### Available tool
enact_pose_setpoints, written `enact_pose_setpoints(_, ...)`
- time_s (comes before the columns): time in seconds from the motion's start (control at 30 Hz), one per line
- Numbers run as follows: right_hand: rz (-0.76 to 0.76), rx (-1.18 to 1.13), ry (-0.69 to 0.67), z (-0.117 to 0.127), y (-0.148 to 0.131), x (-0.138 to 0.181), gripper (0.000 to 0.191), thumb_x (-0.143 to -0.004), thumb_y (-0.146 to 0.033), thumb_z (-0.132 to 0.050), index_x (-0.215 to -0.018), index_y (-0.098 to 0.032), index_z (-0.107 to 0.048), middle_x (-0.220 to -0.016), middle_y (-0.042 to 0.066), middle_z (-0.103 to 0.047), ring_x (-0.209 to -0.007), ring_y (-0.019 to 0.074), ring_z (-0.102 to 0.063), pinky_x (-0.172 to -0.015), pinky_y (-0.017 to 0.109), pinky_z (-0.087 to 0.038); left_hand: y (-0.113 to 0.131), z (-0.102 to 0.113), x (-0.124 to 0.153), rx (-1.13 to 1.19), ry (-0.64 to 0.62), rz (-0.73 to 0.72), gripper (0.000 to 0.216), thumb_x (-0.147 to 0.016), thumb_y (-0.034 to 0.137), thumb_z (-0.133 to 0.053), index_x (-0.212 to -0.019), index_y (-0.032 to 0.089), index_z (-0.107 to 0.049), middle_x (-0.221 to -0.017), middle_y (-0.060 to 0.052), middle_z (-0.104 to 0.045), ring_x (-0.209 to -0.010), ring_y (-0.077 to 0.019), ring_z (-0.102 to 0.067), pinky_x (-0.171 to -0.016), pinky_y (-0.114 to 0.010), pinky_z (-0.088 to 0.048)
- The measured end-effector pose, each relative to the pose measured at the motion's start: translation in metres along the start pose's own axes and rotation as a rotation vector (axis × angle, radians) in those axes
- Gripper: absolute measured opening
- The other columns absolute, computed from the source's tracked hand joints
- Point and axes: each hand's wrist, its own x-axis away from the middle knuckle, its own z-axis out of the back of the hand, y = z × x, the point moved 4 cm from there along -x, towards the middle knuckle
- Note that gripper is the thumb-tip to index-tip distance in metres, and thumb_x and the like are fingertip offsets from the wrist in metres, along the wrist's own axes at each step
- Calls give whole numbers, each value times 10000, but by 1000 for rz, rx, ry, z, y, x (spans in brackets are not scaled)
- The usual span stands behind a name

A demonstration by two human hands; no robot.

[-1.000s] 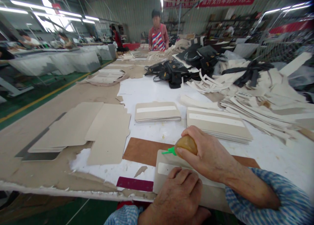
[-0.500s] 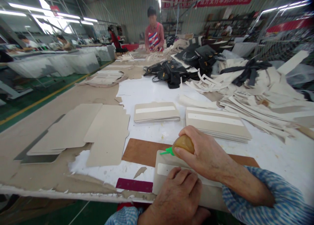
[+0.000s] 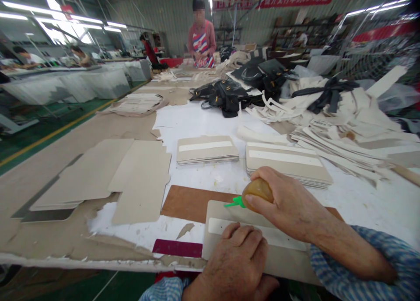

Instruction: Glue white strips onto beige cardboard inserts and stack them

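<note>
My right hand (image 3: 282, 200) is wrapped round an amber squeeze bottle (image 3: 259, 192) with a green nozzle. Its tip points left, low over the upper part of a beige panel (image 3: 285, 264); whether it touches cannot be told. A white strip (image 3: 275, 236) runs lengthwise along this panel. At the panel's near edge, my left hand (image 3: 238, 257) is closed on it, fingers bent on top and thumb by the edge. Behind the panel lies a brown strip (image 3: 187, 202), partly covered. A maroon strip (image 3: 177, 247) is to the left of the panel.
Two stacks of beige panels with white strips, a smaller stack (image 3: 208, 150) and a larger stack (image 3: 285, 163), stand behind. Loose beige panels (image 3: 141, 183) lie left. Black bags (image 3: 226, 95) and a heap of pale strips (image 3: 341, 148) are farther back. A co-worker (image 3: 201, 38) stands at the far end.
My right hand and the squeeze bottle have moved right along the panel's upper part. My left hand stays on the panel. The view has shifted slightly, and the far co-worker's hands have come up.
</note>
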Motion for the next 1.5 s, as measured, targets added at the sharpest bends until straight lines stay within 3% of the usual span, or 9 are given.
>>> enact_pose_setpoints(0.2, -54, 5, -22, 5, 10, 6, 288, -800, -469, -523, -951, -228, -573, -909, 95, -692, -745, 260, -627, -652, 374, -421, 0, 1, -2, -8, -23, 13, 575, -1008, 610, -589, -1339, 140, -569, -1382, -88, -646, -1276, -277, -558, -1157, -448, -387)
enact_pose_setpoints(0.57, -148, -8, -12, 18, 34, 21, 306, -792, -511, -516, -935, -248, -580, -886, 79, -707, -770, 274, -638, -672, 386, -422, 0, 7, -1, -60, 77, -13, 537, -1016, 600, -578, -1304, 148, -601, -1350, -68, -681, -1224, -262, -589, -1154, -422, -387)
enact_pose_setpoints(0.9, -256, -20, -12, 30, 66, 41, 347, -798, -578, -508, -926, -260, -568, -817, 36, -698, -726, 245, -636, -671, 388, -443, 2, 6, 0, -56, 135, 7, 529, -967, 586, -671, -1293, 173, -616, -1332, -45, -707, -1191, -255, -623, -1124, -429, -443)
enact_pose_setpoints(1.23, -403, -67, 29, 42, 103, 65, 386, -770, -622, -541, -920, -268, -580, -799, 28, -724, -748, 254, -651, -698, 407, -471, 0, 7, -2, -125, 127, -53, 501, -1037, 563, -542, -1306, 146, -617, -1329, -84, -709, -1183, -286, -639, -1060, -482, -507)
enact_pose_setpoints(1.5, -502, -82, 77, 51, 132, 86, 438, -741, -664, -540, -937, -275, -590, -785, 26, -721, -745, 269, -655, -682, 423, -474, 0, 10, 0, -152, 163, -61, 492, -1032, 573, -556, -1296, 164, -623, -1307, -64, -723, -1166, -271, -659, -1041, -463, -526)
